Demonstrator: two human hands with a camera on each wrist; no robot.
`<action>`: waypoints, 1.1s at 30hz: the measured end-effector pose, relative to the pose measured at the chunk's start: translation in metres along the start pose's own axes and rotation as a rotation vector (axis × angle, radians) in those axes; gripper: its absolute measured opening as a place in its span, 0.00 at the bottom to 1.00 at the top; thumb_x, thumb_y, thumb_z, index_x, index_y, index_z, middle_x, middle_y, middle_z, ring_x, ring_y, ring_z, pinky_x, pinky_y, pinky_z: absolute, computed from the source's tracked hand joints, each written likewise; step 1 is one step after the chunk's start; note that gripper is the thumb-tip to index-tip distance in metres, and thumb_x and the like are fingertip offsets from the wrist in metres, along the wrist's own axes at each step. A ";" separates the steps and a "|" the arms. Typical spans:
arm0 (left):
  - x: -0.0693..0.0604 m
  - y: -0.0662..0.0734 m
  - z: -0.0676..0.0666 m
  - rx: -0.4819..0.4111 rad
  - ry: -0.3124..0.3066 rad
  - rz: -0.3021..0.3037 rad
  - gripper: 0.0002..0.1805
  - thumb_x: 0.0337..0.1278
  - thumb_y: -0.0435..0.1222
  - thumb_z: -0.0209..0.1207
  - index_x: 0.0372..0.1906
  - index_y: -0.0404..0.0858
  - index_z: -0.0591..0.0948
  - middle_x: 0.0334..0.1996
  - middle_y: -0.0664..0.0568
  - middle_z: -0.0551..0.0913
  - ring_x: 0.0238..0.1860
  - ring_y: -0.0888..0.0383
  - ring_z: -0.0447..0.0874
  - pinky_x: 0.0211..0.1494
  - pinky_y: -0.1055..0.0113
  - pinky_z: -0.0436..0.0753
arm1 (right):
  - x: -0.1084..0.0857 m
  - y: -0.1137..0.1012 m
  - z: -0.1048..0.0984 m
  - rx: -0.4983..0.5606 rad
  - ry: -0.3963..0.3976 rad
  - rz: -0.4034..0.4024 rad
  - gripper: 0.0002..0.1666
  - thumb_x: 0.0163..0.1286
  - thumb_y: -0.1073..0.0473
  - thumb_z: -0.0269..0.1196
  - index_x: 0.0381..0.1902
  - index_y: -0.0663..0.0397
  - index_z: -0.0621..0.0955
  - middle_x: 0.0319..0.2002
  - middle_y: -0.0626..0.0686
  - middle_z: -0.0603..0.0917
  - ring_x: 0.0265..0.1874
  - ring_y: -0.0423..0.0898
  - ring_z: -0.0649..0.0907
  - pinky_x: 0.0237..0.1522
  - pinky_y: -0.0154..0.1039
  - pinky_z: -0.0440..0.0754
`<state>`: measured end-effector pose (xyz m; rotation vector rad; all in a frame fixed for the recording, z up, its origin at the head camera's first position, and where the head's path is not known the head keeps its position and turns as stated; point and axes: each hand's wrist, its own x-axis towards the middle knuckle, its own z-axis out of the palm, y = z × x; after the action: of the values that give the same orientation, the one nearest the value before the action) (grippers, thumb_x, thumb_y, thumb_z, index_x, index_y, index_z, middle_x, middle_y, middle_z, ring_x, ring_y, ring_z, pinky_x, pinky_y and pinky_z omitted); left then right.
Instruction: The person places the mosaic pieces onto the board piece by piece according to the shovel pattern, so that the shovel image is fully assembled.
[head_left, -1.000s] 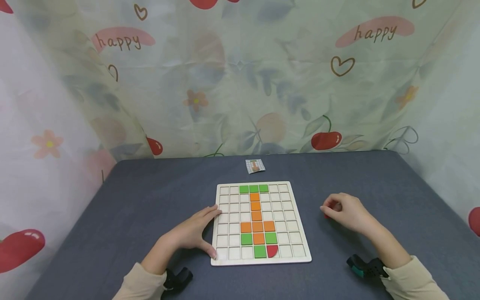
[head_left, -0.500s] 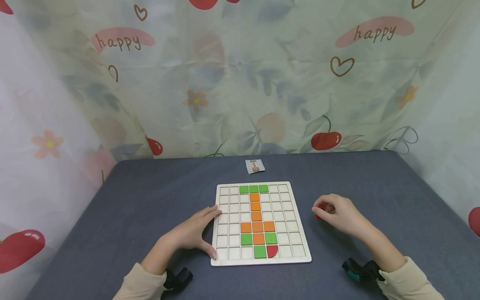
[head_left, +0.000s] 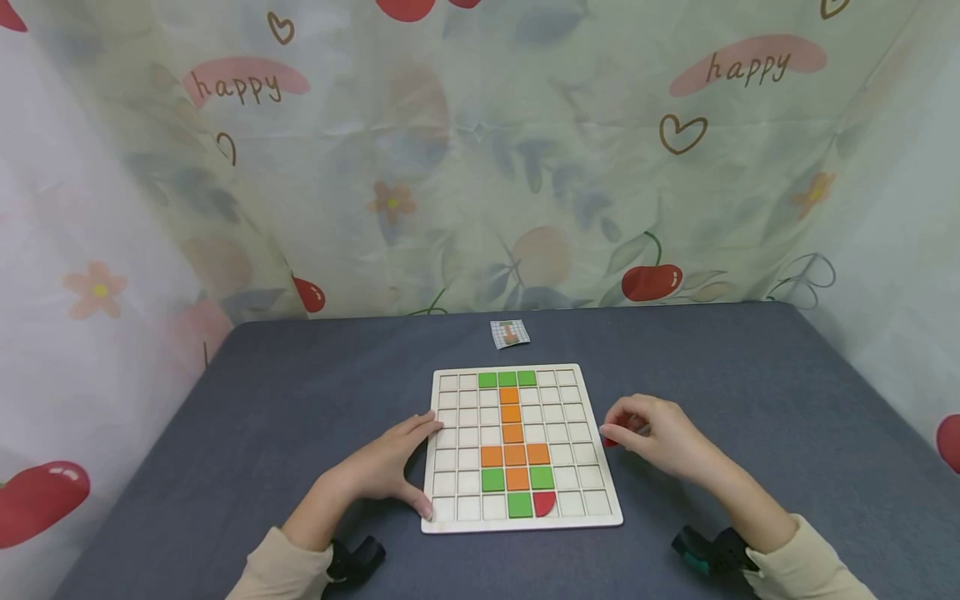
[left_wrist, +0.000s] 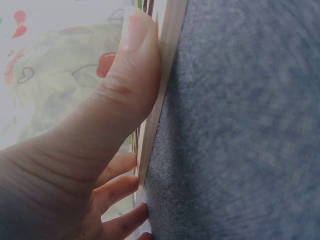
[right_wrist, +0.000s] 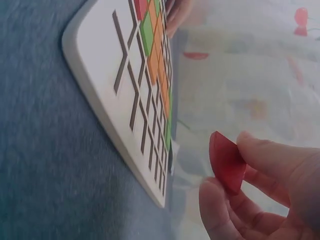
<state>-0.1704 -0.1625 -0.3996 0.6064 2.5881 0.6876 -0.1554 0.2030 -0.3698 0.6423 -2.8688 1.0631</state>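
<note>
A white grid board (head_left: 465,506) lies on the dark table, with green, orange and red tiles set in its squares. My left hand (head_left: 390,462) rests at the board's left edge, thumb and fingers spread and touching its rim; the left wrist view shows the thumb (left_wrist: 127,75) lying along that edge. Just off the board's right edge, my right hand (head_left: 660,433) pinches a red tile (right_wrist: 226,162) with one curved side between thumb and fingertips. A like red tile (head_left: 544,503) sits in the near row, beside a green tile (head_left: 520,505).
A small card (head_left: 510,333) printed with a grid pattern lies beyond the board's far edge. The dark tablecloth (head_left: 337,367) spreads around the board, and a patterned curtain (head_left: 480,167) hangs behind the table.
My right hand has moved left with the red tile, from well right of the board to close by its right edge. The left hand and the board have stayed in place.
</note>
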 end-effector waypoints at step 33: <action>0.000 -0.001 0.000 0.003 -0.009 -0.003 0.64 0.21 0.54 0.76 0.71 0.38 0.58 0.73 0.43 0.52 0.73 0.41 0.50 0.70 0.44 0.59 | 0.006 -0.033 0.037 0.128 -0.145 -0.119 0.06 0.61 0.64 0.62 0.37 0.54 0.82 0.29 0.48 0.83 0.25 0.32 0.78 0.30 0.28 0.79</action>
<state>-0.1709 -0.1631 -0.3997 0.6047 2.5820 0.6782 -0.1436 0.1546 -0.3764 0.9215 -2.8540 1.2387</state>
